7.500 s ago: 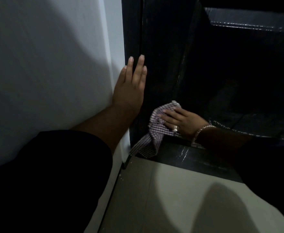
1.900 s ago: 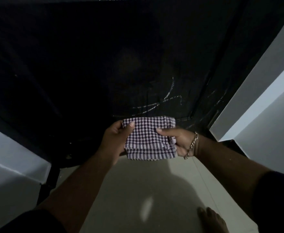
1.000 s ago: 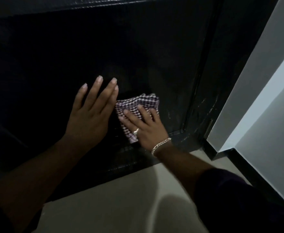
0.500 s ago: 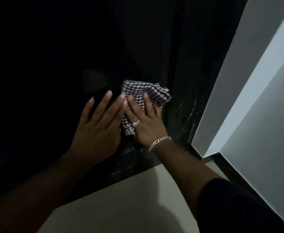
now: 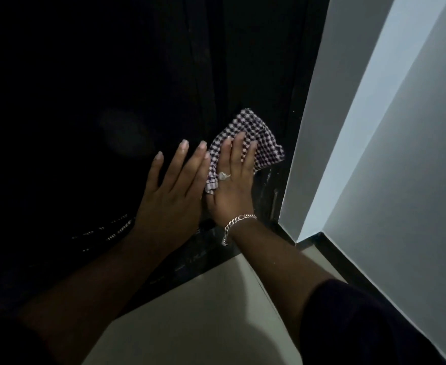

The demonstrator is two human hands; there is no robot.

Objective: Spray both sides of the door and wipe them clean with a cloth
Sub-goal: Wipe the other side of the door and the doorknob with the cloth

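The right hand presses the checked purple-and-white cloth with straight fingers on the dark glossy door; the left hand (fingers straight too) steadies it. Wipe evenly toward the right edge.

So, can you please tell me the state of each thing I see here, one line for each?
Door: dark, wet streaks near its bottom.
Cloth: crumpled, pressed flat against the door.
Right hand: fingers straight, pressing on the cloth.
Left hand: open, flat on the door.
Bracelet: on the right wrist.
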